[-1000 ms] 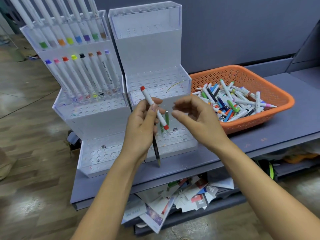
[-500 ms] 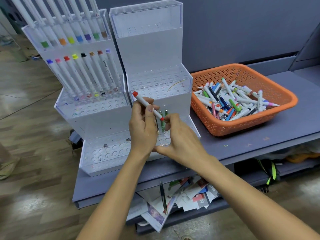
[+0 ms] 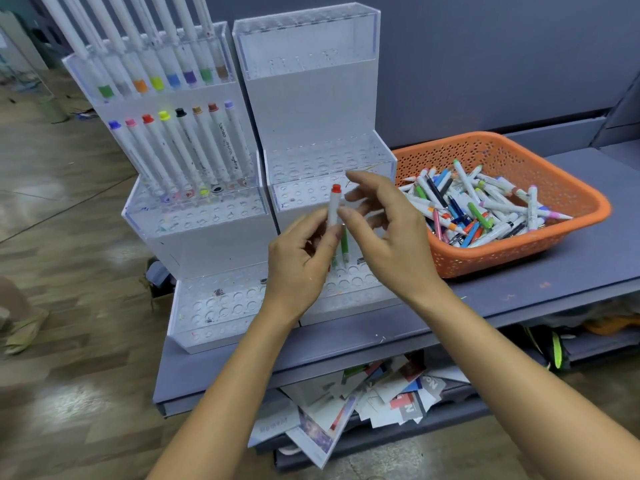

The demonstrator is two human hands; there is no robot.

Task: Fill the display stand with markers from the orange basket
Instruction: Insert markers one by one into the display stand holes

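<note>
Left hand (image 3: 298,265) pinches a red-capped marker (image 3: 334,206) upright, its lower end hidden. Right hand (image 3: 388,237) hovers spread beside it, mid-frame.

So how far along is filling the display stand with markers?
Partway. Done: the left stand holds two rows, and green markers sit in the bottom tier of the right stand. In hand: the left hand grips a red-capped marker. Left: most holes empty, orange basket heaped.
</note>
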